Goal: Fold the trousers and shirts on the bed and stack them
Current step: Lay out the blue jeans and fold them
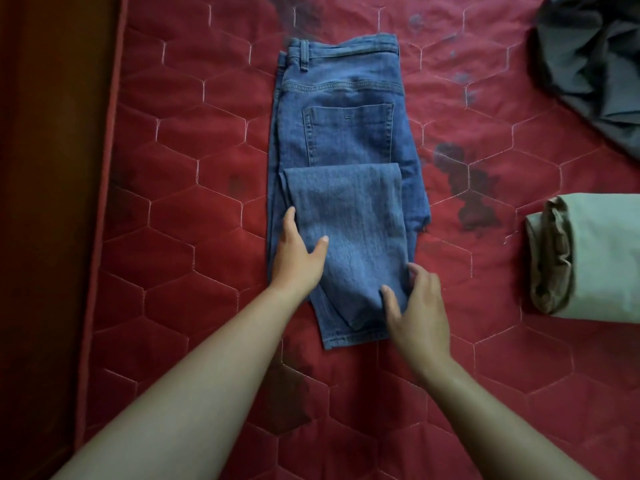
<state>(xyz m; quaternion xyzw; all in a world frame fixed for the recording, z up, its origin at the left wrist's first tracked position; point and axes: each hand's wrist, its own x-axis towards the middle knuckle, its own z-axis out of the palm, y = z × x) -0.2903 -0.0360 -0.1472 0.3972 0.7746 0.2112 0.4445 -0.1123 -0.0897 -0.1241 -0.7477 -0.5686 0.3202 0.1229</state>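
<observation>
A pair of blue jeans (346, 133) lies in the middle of the red quilted bed (194, 188), waistband at the far end, back pocket up. Its legs are folded back up over the seat, with the hems near me. My left hand (299, 258) rests flat on the left edge of the folded legs, fingers apart. My right hand (417, 306) pinches the right edge of the folded leg layer near the hem. A folded pale green garment over a khaki one (595, 258) sits at the right edge. A crumpled grey garment (595, 64) lies at the far right.
A dark wooden board or floor strip (45, 202) runs along the bed's left edge. Dark stains (467, 188) mark the quilt between the jeans and the folded stack. Open quilt lies left of the jeans and near me.
</observation>
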